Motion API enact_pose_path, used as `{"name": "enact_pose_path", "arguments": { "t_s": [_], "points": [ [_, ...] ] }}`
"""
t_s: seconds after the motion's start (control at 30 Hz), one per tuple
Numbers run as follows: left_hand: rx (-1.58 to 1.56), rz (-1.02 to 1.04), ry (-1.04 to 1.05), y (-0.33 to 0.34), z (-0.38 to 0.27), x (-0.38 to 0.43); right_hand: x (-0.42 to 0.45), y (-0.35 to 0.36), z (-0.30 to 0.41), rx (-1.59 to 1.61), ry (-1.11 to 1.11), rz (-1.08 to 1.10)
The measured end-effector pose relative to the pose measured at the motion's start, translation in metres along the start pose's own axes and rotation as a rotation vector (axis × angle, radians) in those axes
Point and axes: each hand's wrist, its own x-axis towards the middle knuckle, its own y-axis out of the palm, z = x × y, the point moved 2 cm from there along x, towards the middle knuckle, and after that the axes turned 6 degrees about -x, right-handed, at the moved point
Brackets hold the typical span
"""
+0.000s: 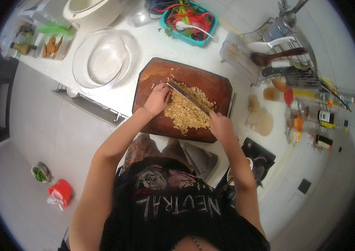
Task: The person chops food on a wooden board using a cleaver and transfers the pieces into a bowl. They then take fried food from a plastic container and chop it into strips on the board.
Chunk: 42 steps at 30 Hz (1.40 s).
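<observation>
A kitchen knife lies slantwise over a heap of finely chopped pale yellow pieces, perhaps garlic or ginger. Its handle is hidden inside my right hand, which is closed around it at the right edge of the heap. At the heap's left edge, my left hand has its fingers curled beside the far end of the blade. Whether those fingers press on the blade or hold some pieces cannot be seen. Underneath is a dark-rimmed brown wooden cutting board, with a few stray bits towards its far side.
A clear glass bowl stands left of the board on the white counter. Beyond are a teal basket of red chillies and a white appliance. Utensil racks line the right wall. An open drawer juts out at left.
</observation>
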Motion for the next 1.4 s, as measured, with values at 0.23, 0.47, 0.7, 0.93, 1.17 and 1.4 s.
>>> {"name": "enact_pose_path", "arguments": {
  "t_s": [0.23,0.47,0.7,0.93,1.17,1.4],
  "points": [
    [0.100,-0.185,0.062,-0.012,0.007,0.057,-0.020,0.040,0.045,0.482,0.573,0.079],
    [0.004,0.229,0.059,0.022,-0.023,0.027,-0.021,0.033,0.067,0.555,0.608,-0.102],
    [0.044,0.153,0.413,0.004,-0.049,-0.029,-0.015,0.026,0.071,0.627,0.585,-0.053],
    [0.158,0.369,0.900,0.032,-0.053,-0.061,-0.009,0.049,0.059,0.487,0.477,-0.122],
    [0.308,0.434,1.021,0.059,-0.052,-0.037,-0.036,0.049,0.048,0.564,0.662,-0.187],
    [0.578,0.243,0.792,0.031,-0.045,0.010,-0.075,0.056,0.021,0.592,0.776,-0.289]
  ]
}}
